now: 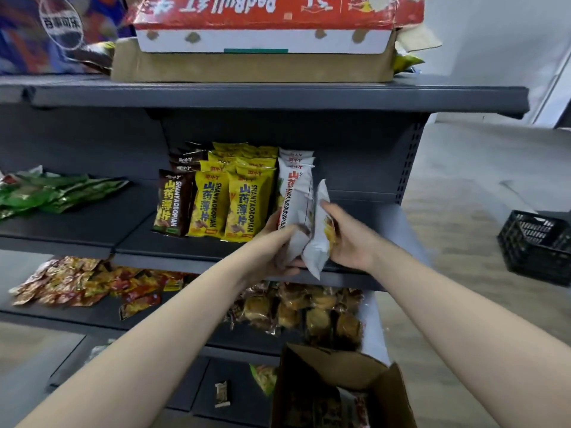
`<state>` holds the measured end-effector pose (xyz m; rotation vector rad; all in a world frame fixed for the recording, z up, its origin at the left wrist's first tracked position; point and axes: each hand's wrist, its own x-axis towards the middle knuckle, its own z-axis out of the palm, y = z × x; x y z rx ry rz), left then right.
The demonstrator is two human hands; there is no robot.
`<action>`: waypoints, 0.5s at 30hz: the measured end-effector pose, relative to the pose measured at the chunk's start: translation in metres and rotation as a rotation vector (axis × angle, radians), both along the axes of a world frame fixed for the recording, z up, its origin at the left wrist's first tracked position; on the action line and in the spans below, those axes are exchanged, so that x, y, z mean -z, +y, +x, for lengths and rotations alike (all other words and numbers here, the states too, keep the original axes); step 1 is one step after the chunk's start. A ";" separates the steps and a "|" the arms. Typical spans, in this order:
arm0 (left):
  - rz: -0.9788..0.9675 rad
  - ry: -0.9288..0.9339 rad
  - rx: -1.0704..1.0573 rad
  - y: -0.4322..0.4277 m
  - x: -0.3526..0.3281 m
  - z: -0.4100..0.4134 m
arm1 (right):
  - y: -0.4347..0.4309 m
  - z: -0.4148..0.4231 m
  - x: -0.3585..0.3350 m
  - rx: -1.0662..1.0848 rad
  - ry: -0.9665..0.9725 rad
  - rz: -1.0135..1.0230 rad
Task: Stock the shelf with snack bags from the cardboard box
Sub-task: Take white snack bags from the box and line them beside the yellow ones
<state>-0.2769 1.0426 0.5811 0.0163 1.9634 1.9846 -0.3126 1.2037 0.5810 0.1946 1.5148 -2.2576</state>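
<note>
The hands, left hand (276, 247) and right hand (350, 239), grip white snack bags (297, 196) between them.

The bare left forearm (160, 329) and right forearm (445, 304) reach forward and up, converging mid-frame. The left hand (272, 247) curls thumb and fingers round the lower end of a white snack bag (295, 199). The right hand (350, 239), close beside it, grips a second white bag (318, 251) from the right, fingers curled.
</note>
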 end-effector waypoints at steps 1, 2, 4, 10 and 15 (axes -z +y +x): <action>0.027 -0.021 0.005 -0.002 0.004 -0.007 | -0.002 -0.003 0.002 -0.028 0.008 0.041; 0.029 -0.018 0.007 -0.002 0.009 -0.013 | -0.005 -0.008 0.005 -0.057 0.009 0.061; 0.023 0.040 -0.026 -0.001 0.014 -0.024 | -0.011 -0.017 0.008 -0.057 0.007 0.074; -0.103 0.362 -0.030 -0.007 0.023 -0.063 | -0.022 -0.055 0.017 0.068 0.068 0.207; -0.291 0.556 -0.101 -0.014 0.049 -0.108 | -0.021 -0.085 0.026 0.351 0.147 0.254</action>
